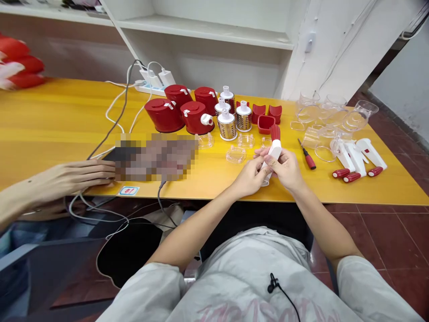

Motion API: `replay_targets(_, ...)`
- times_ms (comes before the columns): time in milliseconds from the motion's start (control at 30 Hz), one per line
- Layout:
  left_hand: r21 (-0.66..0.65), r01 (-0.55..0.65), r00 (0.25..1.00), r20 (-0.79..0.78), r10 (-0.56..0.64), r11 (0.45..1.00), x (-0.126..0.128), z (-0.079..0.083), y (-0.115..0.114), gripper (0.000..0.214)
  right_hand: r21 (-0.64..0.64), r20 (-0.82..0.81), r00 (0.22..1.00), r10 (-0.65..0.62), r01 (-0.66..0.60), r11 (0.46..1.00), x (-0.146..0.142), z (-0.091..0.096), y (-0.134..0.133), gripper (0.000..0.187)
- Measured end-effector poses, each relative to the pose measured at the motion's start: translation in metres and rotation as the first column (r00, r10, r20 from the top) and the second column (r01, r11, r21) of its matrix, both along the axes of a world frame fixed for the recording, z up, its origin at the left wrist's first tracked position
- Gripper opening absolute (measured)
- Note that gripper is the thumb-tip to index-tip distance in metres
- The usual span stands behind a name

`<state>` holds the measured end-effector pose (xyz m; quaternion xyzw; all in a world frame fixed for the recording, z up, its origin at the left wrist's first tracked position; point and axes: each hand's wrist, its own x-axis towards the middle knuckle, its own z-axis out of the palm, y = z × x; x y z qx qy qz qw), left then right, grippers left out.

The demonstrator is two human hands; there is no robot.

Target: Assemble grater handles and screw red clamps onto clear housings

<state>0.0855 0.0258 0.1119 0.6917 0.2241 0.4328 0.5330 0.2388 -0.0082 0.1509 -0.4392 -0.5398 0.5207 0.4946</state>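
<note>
Both my hands hold one white crank handle with a red grip (275, 144) just above the yellow table's (50, 120) front edge. My left hand (250, 176) pinches its lower end. My right hand (287, 169) wraps round its middle, fingers closed. A red-handled screwdriver (307, 155) lies just right of my right hand. Small clear plastic pieces (236, 154) lie just beyond my hands.
Red bases (164, 115), metal grater drums (227, 124) and small red cups (266, 124) stand mid-table. Clear hoppers (330, 117) and more white handles (355, 159) lie at right. Another person's hand (83, 173) rests at the left edge near cables and a power strip (152, 82).
</note>
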Motion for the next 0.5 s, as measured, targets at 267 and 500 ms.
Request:
replay_targets(267, -0.029, 0.135, 0.991, 0.015, -0.135, 0.99, 0.003, 0.005, -0.004, 0.071, -0.019, -0.028, 0.999, -0.027, 0.026, 0.999, 0.003, 0.007, -0.004, 0.069)
replay_targets(500, -0.011, -0.017, 1.0, 0.017, 0.017, 1.0, 0.004, 0.004, -0.007, 0.074, 0.007, -0.072, 0.989, -0.126, 0.127, 0.992, -0.015, 0.0, -0.004, 0.071)
